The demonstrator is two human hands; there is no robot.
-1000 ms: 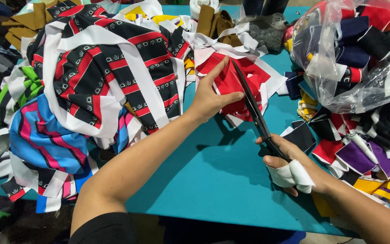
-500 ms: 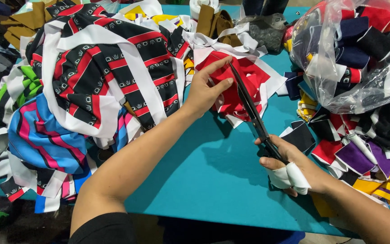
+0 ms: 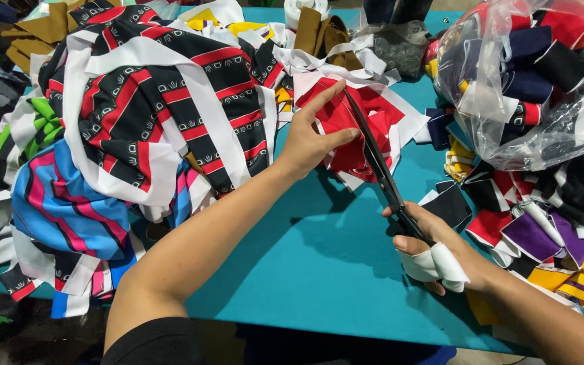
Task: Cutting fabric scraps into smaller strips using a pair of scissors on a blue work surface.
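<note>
Scissors [image 3: 381,169] gripped in right hand [image 3: 441,253], red fabric piece [image 3: 346,122] pinned by left hand [image 3: 312,138].

Right hand is closed around the scissor handles, white cloth padding wrapped at the grip; blades are shown nearly shut, laid along the red-and-white piece. Left hand is spread flat, fingers extended, pressing the fabric onto the teal table [image 3: 319,270], nothing clasped. Compared with a second ago, blades have been closed down from a wider gape and advanced up the fabric edge, so a cut stroke is judged just finished. Striped black-red-white cloth pile [image 3: 150,115] is heaped just left; clear plastic bag [image 3: 535,88] of cut pieces sits right, loose colored offcuts [image 3: 542,236] below it.
</note>
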